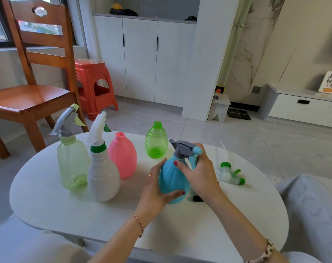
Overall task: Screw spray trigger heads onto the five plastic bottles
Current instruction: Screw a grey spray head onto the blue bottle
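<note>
A blue bottle (pixel 170 177) stands near the middle of the white table (pixel 66 211). My left hand (pixel 155 188) grips its body. My right hand (pixel 199 171) holds the grey and blue trigger head (pixel 184 149) on its neck. At the left stand a pale green bottle (pixel 72 162) and a white bottle (pixel 102 173), each with a trigger head on. A pink bottle (pixel 123 156) and a bright green bottle (pixel 156 143) stand with bare necks. A loose green and clear trigger head (pixel 230 173) lies to the right. A dark part (pixel 197 198) shows under my right wrist.
A wooden chair (pixel 32 73) stands beyond the table's left side, with a red plastic stool (pixel 95 86) behind it. White cabinets line the far wall. Grey fabric (pixel 311 205) lies at the table's right edge.
</note>
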